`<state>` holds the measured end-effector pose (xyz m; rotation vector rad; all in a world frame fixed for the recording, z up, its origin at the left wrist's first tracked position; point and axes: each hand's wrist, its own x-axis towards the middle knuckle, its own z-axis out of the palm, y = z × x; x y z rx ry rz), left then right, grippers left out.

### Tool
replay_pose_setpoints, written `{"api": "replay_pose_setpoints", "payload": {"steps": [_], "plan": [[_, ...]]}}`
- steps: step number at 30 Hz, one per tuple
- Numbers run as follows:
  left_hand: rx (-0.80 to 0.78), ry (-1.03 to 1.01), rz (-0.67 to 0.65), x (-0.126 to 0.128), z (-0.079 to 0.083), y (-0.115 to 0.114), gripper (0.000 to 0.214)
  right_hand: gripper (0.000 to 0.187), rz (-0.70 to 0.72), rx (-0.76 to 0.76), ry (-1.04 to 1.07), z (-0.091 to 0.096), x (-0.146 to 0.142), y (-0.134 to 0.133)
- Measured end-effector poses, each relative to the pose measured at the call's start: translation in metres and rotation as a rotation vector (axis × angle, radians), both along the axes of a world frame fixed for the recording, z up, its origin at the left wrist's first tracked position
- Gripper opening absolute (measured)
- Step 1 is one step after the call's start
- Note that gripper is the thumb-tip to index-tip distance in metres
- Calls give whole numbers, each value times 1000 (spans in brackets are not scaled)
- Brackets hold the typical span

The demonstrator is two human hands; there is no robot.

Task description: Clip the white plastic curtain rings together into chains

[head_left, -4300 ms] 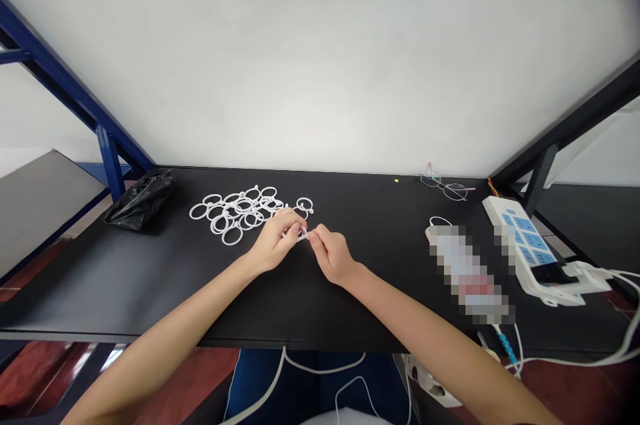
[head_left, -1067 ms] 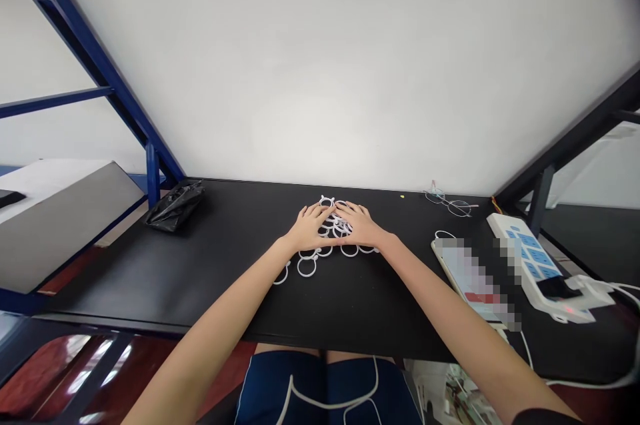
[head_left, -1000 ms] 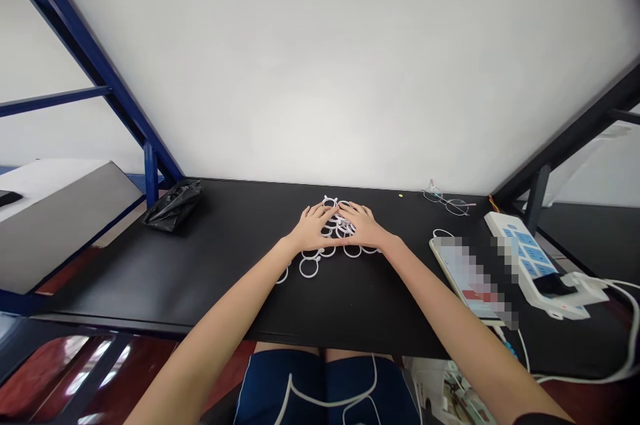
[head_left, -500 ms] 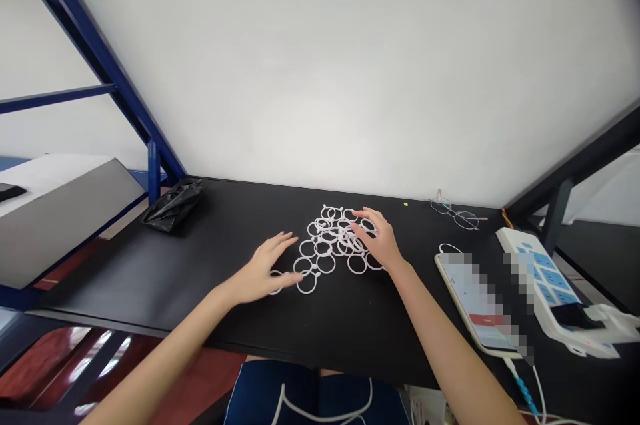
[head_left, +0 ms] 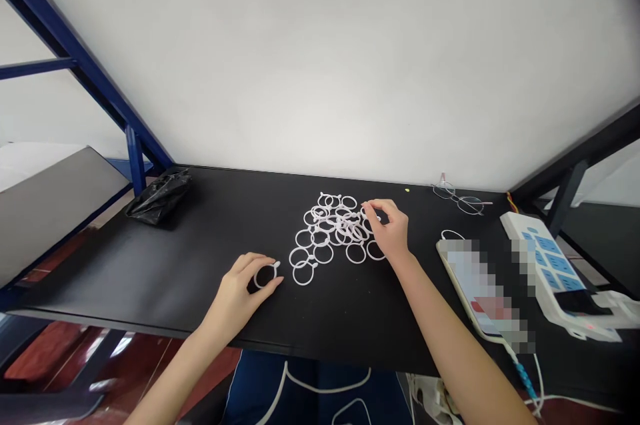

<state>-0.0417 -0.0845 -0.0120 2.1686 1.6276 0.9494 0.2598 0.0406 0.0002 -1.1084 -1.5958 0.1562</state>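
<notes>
A loose pile of several white plastic rings [head_left: 334,227] lies on the black table [head_left: 200,258]. My left hand [head_left: 240,291] rests near the front edge, fingers curled round one white ring [head_left: 265,275] lying apart from the pile's left end. My right hand [head_left: 389,228] is at the pile's right side, fingertips pinched on a ring there.
A crumpled black plastic bag [head_left: 157,196] lies at the back left. Spectacles [head_left: 460,198] sit by the wall at the right. A phone [head_left: 480,291] and a white and blue power strip [head_left: 555,265] with cables take up the right end.
Both hands lay flat together on the pile a second ago. They have parted: the left slid toward the front and closed on one ring, the right moved to the pile's right side.
</notes>
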Motion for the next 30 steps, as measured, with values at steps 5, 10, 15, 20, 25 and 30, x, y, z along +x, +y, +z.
{"api": "replay_pose_setpoints", "payload": {"steps": [5, 10, 15, 20, 25, 30], "plan": [[18, -44, -130, 40, 7, 5, 26, 18, 7, -5, 0, -4, 1, 1], [-97, -17, -171, 53, 3, 6, 20, 18, 9, -18, 13, -6, 2, 1], [-251, -26, -192, 50, 12, 5, 13, 17, 37, -12, 7, -5, 0, 1], [-378, -104, -249, 47, 18, 8, 24, 18, 39, -22, 11, -5, -1, 1], [-455, -407, -187, 41, 16, 20, 28, 20, 41, -17, 18, -5, -1, 0], [-647, -919, -83, 39, 19, 46, 40, 20, 53, -9, 14, 1, -6, -5]]}}
